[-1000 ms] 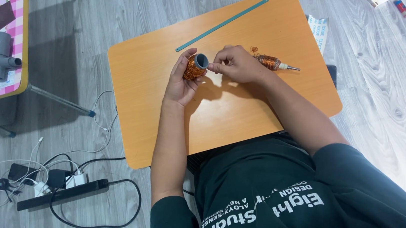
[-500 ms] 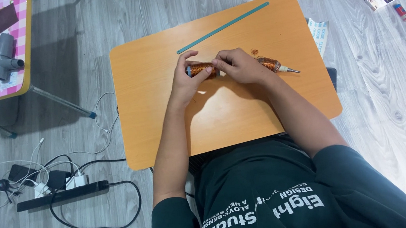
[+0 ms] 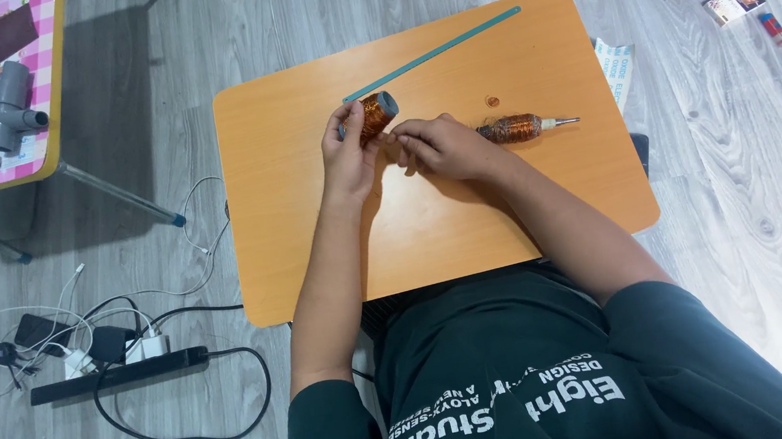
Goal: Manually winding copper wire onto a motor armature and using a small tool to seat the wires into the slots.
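- Head view: your left hand [image 3: 346,156] holds the spool [image 3: 374,115], a short copper-wound cylinder with a grey-blue end cap, lifted just off the table [image 3: 317,256] near the middle of the far edge. The fingers curl around its near side and close on it; the thumb side is partly hidden.
- Head view: the spool's long axis runs roughly left to right, tilted a little away from you, with the capped end facing right and far. It lies just beyond and left of your right fingertips, so the left hand has it and the right hand is the next nearest.
- Head view: your right hand [image 3: 436,145] rests just right of the spool, fingers pinched narrow with the tips turned toward it. You cannot tell from here whether they grip a fine wire; nothing visible spans the gap.
- Head view: behind your right wrist lies 1 rotor [image 3: 517,128], copper-wound with a metal shaft pointing toward the table's right edge. Its axis runs left to right, nearly in line with the spool, and the right hand sits between the 2.
- Head view: 1 long teal strip [image 3: 432,53] lies diagonally near the far edge, its left end just beyond the spool, apart from both hands.
- Head view: 1 small ring [image 3: 493,100] sits on the table between the strip and the rotor, touched by neither hand.
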